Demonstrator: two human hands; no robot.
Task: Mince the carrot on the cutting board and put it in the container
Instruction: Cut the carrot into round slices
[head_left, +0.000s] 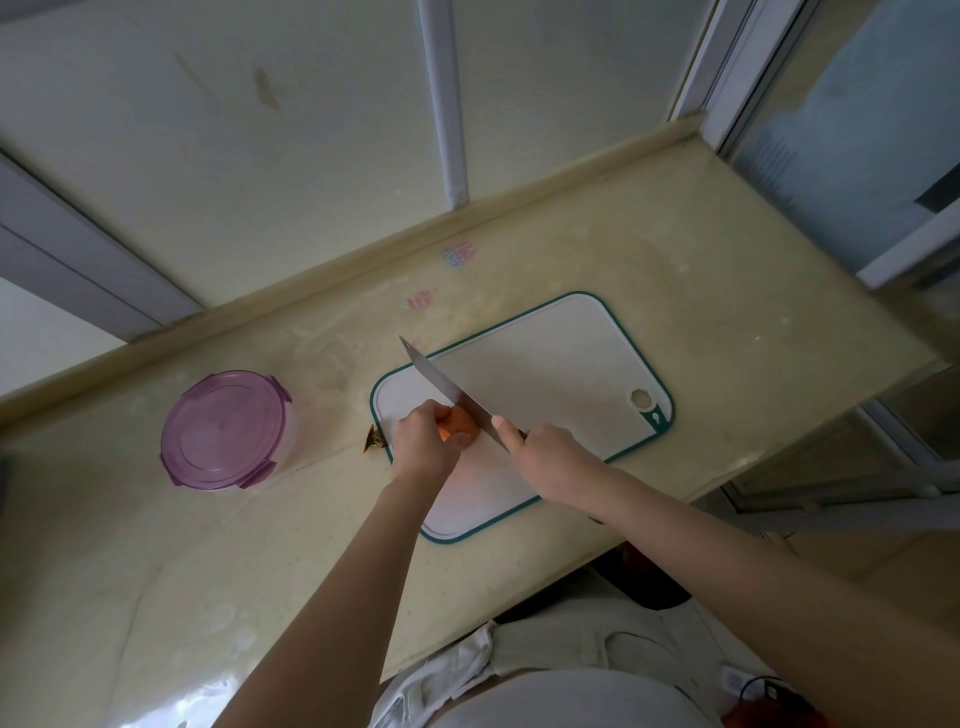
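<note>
Orange and stubby, the carrot piece (458, 423) is pinned by the curled fingers of the left hand (423, 444) at the left end of the white, teal-rimmed plastic cutting board (571, 353) on the yellow table (727, 312). The broad steel knife (447, 384) is gripped by the right hand (550, 452), its blade set against the carrot. The round, purple-lidded container (223, 428) is placed left of the board.

One each: carrot (458, 423), knife (447, 384), board (550, 353), container (223, 431).
</note>
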